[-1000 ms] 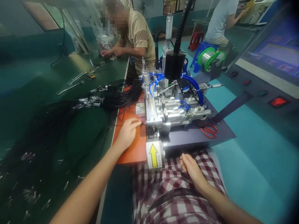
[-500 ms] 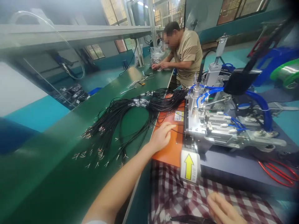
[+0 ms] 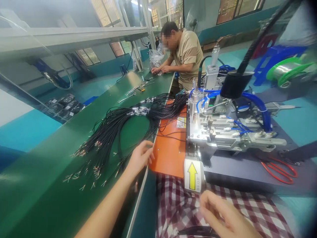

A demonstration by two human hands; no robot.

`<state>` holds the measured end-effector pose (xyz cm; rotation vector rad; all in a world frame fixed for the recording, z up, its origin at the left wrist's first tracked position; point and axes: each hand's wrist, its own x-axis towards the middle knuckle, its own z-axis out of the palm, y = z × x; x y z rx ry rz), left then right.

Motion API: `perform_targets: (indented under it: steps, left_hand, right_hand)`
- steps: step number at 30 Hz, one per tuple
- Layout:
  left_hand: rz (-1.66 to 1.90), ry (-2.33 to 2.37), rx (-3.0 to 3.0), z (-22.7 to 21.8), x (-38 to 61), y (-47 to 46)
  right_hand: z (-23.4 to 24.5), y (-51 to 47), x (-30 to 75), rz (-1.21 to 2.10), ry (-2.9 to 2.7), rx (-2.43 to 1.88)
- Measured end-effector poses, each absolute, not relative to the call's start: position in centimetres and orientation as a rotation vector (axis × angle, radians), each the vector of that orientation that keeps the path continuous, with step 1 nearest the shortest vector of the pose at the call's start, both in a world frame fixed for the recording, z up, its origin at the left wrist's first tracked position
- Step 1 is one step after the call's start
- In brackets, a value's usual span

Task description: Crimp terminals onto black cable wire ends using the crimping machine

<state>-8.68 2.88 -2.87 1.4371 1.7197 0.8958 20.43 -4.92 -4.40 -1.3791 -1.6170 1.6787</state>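
We see our left hand (image 3: 140, 158) at the near edge of the green worktop (image 3: 49, 198), its fingers loosely curled and holding nothing we can make out, just beside the stripped ends of the black wire bundle (image 3: 119, 127). The bundle's long axis runs from those bare tips at the near left, up and to the right, where it curves across to the orange mat (image 3: 169, 155); the thin, matte, round wires fan out at the loose end and are bunched tightly at a taped middle. Our right hand (image 3: 223, 216) rests open over the checked cloth (image 3: 178, 205) on our lap, empty. The mat is flat and smooth, and it touches the metal machine (image 3: 218, 132), a blocky, shiny assembly with glossy blue hoses. A white tag with a yellow arrow (image 3: 192, 172) points away from us. Red-handled scissors (image 3: 278, 170) lie on the dark base plate. Farther along the worktop a person in a tan shirt (image 3: 187, 54) is seated.
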Motion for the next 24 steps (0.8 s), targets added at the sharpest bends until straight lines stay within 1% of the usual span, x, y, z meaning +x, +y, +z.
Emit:
perform_targets:
  steps: [3, 5, 10, 13, 16, 20, 24]
  left_hand:
    - [0.998, 1.534, 1.383, -2.6, -5.6, 4.1]
    - [1.054, 1.452, 1.381, -2.4, -3.6, 4.4]
    - [1.066, 1.34, 1.459, -1.6, 0.1, 3.3]
    - [1.029, 1.326, 1.555, -1.6, 1.0, 2.2]
    - [0.941, 1.338, 1.674, -2.1, 0.9, 1.4]
    - [0.871, 1.377, 1.742, -2.7, -0.3, 1.4]
    - [0.907, 1.743, 1.844, -2.7, -3.4, 3.4]
  right_hand:
    - [-3.5, -4.2, 19.5, 1.631, -1.693, -1.358]
    - [-3.6, -3.7, 18.7, 1.662, -1.643, -1.33]
    - [-4.2, -3.2, 17.2, 1.657, -1.288, -1.193]
    - [-4.6, -3.2, 16.7, 1.717, -1.13, -1.108]
    - [-5.1, -3.2, 16.6, 1.787, -1.042, -1.039]
    - [-5.7, -3.0, 16.7, 1.802, -1.082, -1.105]
    - [-5.1, -2.9, 17.0, 1.791, -1.358, -1.183]
